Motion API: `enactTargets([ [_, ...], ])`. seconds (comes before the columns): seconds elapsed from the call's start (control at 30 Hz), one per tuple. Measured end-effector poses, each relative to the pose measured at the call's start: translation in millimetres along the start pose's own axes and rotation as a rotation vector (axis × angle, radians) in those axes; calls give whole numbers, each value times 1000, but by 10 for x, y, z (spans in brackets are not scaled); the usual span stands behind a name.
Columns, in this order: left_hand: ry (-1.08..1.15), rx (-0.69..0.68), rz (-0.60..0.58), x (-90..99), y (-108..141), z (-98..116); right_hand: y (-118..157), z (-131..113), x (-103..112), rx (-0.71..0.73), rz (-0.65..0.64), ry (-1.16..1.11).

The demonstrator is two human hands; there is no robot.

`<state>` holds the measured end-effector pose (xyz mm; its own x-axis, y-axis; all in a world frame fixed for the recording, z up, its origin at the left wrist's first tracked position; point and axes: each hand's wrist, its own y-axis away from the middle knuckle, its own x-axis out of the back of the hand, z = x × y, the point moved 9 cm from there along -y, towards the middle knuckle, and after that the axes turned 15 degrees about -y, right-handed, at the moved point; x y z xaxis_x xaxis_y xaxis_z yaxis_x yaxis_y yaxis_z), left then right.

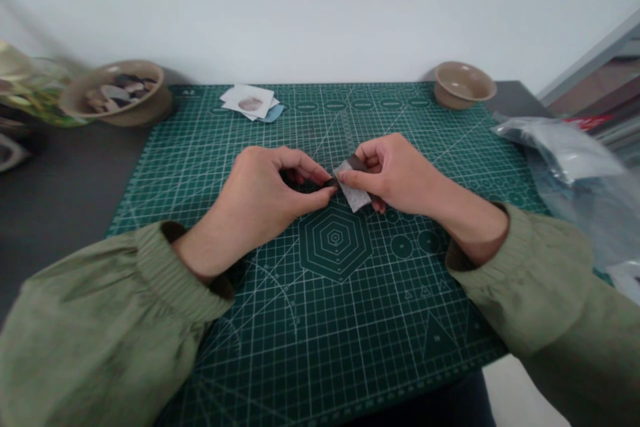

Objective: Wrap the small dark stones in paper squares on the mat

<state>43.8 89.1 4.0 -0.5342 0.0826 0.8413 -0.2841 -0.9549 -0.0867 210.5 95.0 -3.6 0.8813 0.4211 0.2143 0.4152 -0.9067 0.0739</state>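
Observation:
My left hand [280,183] pinches a small dark piece [331,182] between thumb and fingertips; most of it is hidden, so its kind is unclear. My right hand [387,173] grips a folded sheet that looks like sandpaper [354,196], with a pale grey speckled face and a dark brown side. The thumb presses on the grey face, and the sheet's left edge meets the dark piece or lies very close to it. Both hands are just above the green cutting mat [270,360], near its middle.
A brown bowl [145,103] of flat dark and tan pieces stands at the back left. Another brown bowl [463,87] is at the back right. Several small white and blue sheets [250,102] lie on the mat's far side. Clear plastic bags [575,173] overlap its right edge.

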Motion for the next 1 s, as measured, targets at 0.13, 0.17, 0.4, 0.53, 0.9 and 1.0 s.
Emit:
enactTargets([
  [0.13, -1, -2, 0, -4, -3, -5, -7, 7, 7, -3, 9, 2],
  [0.17, 3, -1, -2, -6, -4, -8, -8, 5, 8, 1, 10, 1],
  [0.4, 4, 3, 2, 4, -8, 5, -8, -1, 12, 4, 14, 7],
  [0.53, 7, 17, 8, 19, -3, 17, -6, 11, 7, -8, 4, 1],
  [0.9, -8, 11, 7, 15, -7, -3, -7, 5, 19, 8, 6, 25],
  [1.0, -9, 10, 8, 19, -8, 2, -3, 14, 17, -8, 8, 10],
])
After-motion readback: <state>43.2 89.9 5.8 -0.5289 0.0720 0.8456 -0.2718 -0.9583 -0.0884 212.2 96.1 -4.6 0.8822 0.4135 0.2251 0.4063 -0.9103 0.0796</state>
